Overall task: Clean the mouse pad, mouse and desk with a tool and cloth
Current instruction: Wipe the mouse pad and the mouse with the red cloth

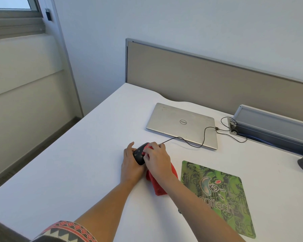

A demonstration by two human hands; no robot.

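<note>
- Near the middle of the table (77,172), the left hand (129,161) cups the mouse (139,155) from its left side. The fingers are curled round the body, I judge to steady it against the rubbing.
- The right hand (157,160) pinches a bunch of the red cloth (157,186) and presses it onto the top of the mouse. The rest of the cloth trails back under the wrist onto the table.
- The mouse looks tipped up in that grip rather than lying flat, likely so the cloth can reach its sides. Whether it touches the table I cannot tell.
- The pad (217,198) lies flat just right of the cloth and apart from the mouse, with nothing on it, so it is free for its own wipe.
- The cable (204,137) runs from the mouse across the near right corner of the closed laptop (180,123) in slack loops. It limits how far the mouse can be drawn toward the near edge, and a hard tug could strain the plug.
- Wide bare table opens to the left and toward the near edge, and the left edge is well apart from the hands.
- Room is tighter elsewhere: the pad is close on the right, the laptop is near behind, and the partition (199,75) stands beyond it.
- I see no tool I can name. A dark speck (179,211) at the pad's left edge is too small to tell.
</note>
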